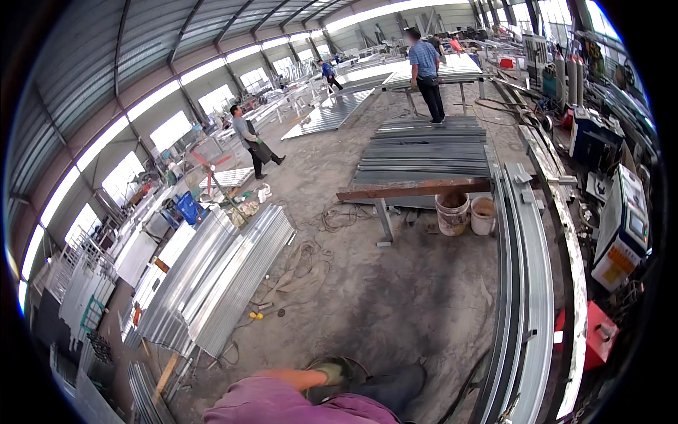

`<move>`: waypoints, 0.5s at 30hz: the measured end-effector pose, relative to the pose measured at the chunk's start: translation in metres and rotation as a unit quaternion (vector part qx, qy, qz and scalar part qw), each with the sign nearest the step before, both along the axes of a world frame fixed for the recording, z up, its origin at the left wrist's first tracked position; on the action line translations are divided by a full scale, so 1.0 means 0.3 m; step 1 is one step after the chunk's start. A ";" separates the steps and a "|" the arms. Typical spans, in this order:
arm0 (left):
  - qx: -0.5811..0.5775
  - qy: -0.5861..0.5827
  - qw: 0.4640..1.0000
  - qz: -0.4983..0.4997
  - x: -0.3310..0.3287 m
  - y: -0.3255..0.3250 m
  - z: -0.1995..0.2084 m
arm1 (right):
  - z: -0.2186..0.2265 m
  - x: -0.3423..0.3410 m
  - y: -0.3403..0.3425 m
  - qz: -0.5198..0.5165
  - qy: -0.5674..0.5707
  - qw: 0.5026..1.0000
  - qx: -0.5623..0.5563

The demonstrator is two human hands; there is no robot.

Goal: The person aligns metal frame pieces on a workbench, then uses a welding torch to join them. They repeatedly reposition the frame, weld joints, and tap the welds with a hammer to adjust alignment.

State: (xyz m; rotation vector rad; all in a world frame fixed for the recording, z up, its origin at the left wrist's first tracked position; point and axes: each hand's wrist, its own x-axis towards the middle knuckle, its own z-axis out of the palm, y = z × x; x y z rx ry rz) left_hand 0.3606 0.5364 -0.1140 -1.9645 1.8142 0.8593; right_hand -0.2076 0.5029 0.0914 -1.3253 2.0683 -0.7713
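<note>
At the lower edge my left hand point(332, 371) wears a greenish-grey glove with a dark part. The bare forearm point(289, 377) comes out of a purple sleeve point(258, 403). The hand is just beside my bent leg in dark trousers point(388, 387), and its fingers are too small and hidden to make out. A thin dark cable point(361, 365) curves close to the glove; whether they touch I cannot tell. My right hand is out of sight.
Long metal channels point(530, 283) run along the right, beside a red box point(597, 336). Corrugated sheets point(236, 275) lie at left. Ahead are a rusty beam point(417, 189), two buckets point(453, 214) and stacked metal profiles point(424, 155). Loose cables cross the floor. Several people stand farther off.
</note>
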 end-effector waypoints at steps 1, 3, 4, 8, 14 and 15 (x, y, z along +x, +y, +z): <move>-0.035 0.016 0.999 0.029 0.064 0.098 -0.086 | -0.010 0.021 -0.043 0.015 -0.003 1.000 0.002; 0.019 0.041 0.998 0.040 0.154 0.121 -0.238 | -0.005 0.031 -0.099 0.004 0.007 1.000 0.002; 0.006 0.061 0.998 0.031 0.183 0.121 -0.277 | -0.005 0.037 -0.125 -0.003 0.014 1.000 0.006; 0.108 0.064 0.982 0.141 0.277 0.012 -0.303 | -0.063 0.089 -0.310 -0.004 0.030 0.999 0.009; 0.124 0.077 0.979 0.144 0.349 -0.680 -0.198 | -0.059 0.118 -0.588 0.009 0.163 0.986 -0.027; 0.102 0.079 0.982 0.140 0.383 -0.793 -0.203 | -0.055 0.125 -0.642 0.003 0.172 0.985 0.000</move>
